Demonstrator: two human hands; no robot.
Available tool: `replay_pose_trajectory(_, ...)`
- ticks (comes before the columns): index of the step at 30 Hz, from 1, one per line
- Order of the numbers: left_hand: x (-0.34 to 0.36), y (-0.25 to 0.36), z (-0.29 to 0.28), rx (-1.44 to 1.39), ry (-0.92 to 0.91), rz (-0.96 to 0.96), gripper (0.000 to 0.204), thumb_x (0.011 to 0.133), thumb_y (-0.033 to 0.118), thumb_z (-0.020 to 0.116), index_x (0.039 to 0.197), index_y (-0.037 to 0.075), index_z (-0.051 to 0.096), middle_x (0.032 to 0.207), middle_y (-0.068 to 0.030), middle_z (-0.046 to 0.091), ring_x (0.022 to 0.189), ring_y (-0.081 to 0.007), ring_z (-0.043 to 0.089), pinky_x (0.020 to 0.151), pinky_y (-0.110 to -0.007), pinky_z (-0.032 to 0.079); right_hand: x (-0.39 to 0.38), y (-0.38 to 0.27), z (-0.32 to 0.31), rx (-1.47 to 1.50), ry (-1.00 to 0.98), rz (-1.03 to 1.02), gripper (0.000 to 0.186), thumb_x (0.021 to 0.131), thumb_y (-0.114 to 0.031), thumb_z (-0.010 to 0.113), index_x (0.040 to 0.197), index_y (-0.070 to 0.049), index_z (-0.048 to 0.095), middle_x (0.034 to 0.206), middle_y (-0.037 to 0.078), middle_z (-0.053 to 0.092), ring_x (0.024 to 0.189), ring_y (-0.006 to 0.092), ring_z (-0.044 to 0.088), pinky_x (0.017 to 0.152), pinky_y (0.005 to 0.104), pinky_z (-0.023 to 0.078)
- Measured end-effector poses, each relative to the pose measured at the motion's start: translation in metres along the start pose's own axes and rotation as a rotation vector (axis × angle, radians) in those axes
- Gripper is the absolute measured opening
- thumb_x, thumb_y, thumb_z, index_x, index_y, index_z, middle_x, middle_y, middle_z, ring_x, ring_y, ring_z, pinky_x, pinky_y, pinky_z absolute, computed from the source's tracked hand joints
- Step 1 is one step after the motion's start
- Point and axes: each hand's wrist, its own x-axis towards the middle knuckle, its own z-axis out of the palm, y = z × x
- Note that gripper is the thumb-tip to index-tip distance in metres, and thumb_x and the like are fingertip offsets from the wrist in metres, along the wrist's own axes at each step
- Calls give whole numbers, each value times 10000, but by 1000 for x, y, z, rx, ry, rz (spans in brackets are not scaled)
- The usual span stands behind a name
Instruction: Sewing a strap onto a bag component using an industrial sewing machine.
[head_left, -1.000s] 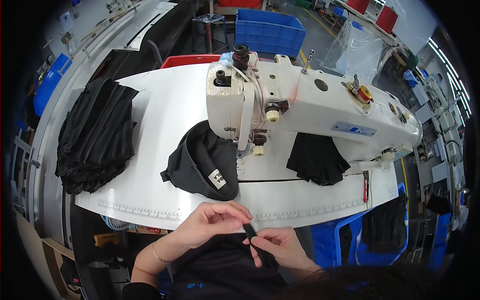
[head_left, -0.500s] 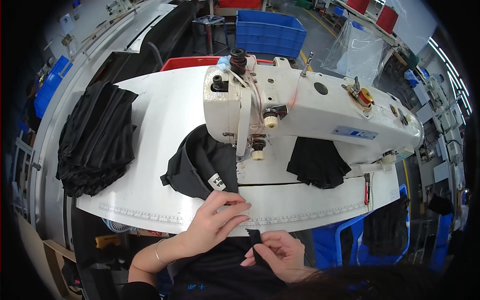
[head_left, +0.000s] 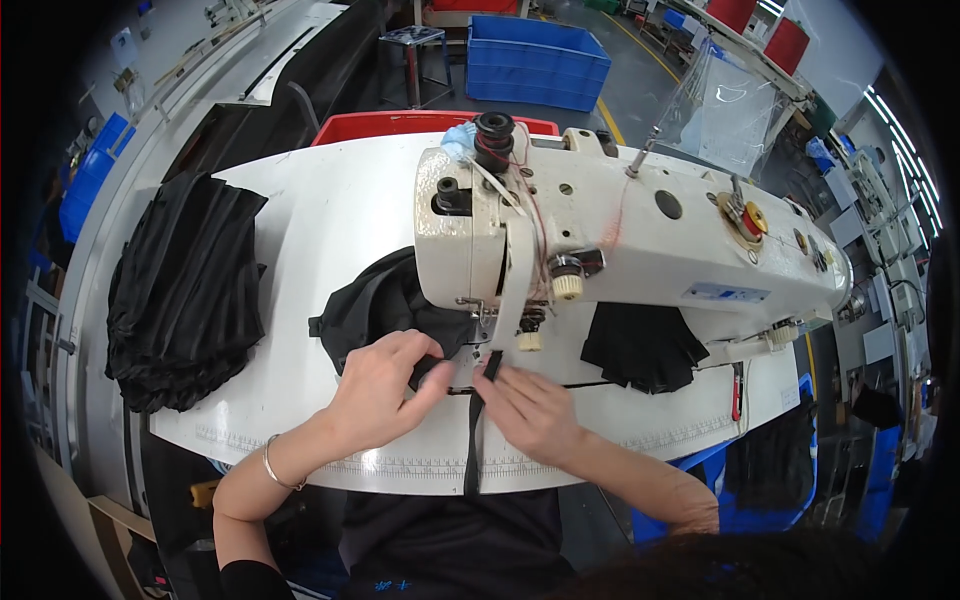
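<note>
From the head view, the left hand (head_left: 385,385) lies flat on a dark garment piece (head_left: 375,310) on the white surface (head_left: 330,210), fingers curled down over the cloth just left of the needle area. The right hand (head_left: 530,410) pins a narrow black strip (head_left: 478,420) to the surface, its grip closed lightly on it near the presser foot of the white sewing machine (head_left: 620,230); the strip runs back over the near edge. A stack of black fabric (head_left: 180,285) sits well to the left, another black piece (head_left: 640,345) under the machine arm.
</note>
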Motion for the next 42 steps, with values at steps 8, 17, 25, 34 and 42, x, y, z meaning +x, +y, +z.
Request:
replay_pose_trajectory(8,12,-3,17,591,126,396,213,618,101,589,810,11,608,846,-84,584,841,-208,579,686,-340,474,13,36,22,-79,-289,-63,356,662,-105,581,994,14,625,1041,136,611,912,243,576,856,398,457)
replay_pose_trajectory(17,23,-26,19,-448,-208,-138,246,752,150,676,971,43,646,884,-131,634,804,-337,606,679,-395,493,3,36,1,698,-599,777,411,773,20,605,1175,-43,541,1169,116,553,1091,158,527,898,312,445)
replay_pose_trajectory(25,0,-47,49,100,-21,122,249,682,64,681,931,67,661,886,-116,636,806,-306,614,695,-392,503,-6,17,18,491,-485,442,217,823,-3,533,1039,-15,545,972,76,529,947,172,498,909,304,373)
replay_pose_trajectory(34,-4,-67,59,-140,31,145,373,471,40,693,843,27,670,850,-108,629,797,-302,612,713,-410,497,-5,6,28,170,-399,160,108,843,-22,513,950,-25,523,806,5,445,771,143,418,828,275,352)
replay_pose_trajectory(42,1,-59,50,55,-64,348,429,378,113,720,791,8,669,824,-99,628,794,-297,613,706,-413,495,-17,-1,31,564,-313,578,17,870,-115,522,885,-117,530,725,-63,402,617,80,315,605,233,283)
